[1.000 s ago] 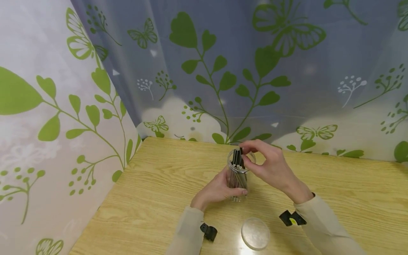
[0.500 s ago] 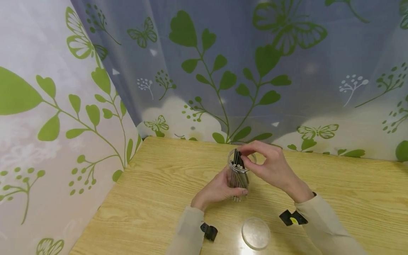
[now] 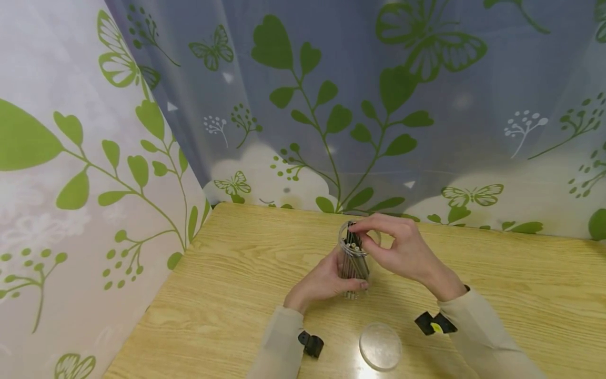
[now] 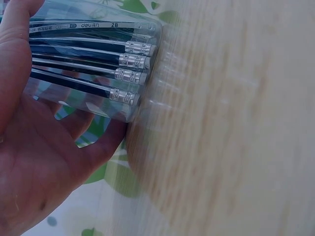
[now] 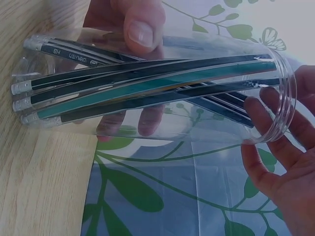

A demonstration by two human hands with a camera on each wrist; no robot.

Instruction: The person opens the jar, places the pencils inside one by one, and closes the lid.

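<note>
A clear plastic jar (image 3: pixel 341 234) with several dark pencils (image 3: pixel 353 266) in it stands tilted over the wooden table. My left hand (image 3: pixel 322 279) grips the jar around its side, thumb across the front. Silver-banded eraser ends of the pencils point to the jar's bottom, as the left wrist view shows; one is marked 2B. A teal pencil (image 5: pixel 167 87) lies among darker ones in the right wrist view. Over the jar's mouth is my right hand (image 3: pixel 402 245), its index fingertip touching the pencil tops and its thumb a little apart. Other fingers rest at the rim.
A round, clear lid (image 3: pixel 380 346) lies flat on the table (image 3: pixel 227 273) in front of the jar, between the two forearms. Patterned curtains with green leaves rise behind the table (image 3: pixel 331 105) and along its left side.
My right index finger has moved left across the pencil tops, off the pencil it was pinching at the right side of the mouth. The left hand and the lid stay put.
</note>
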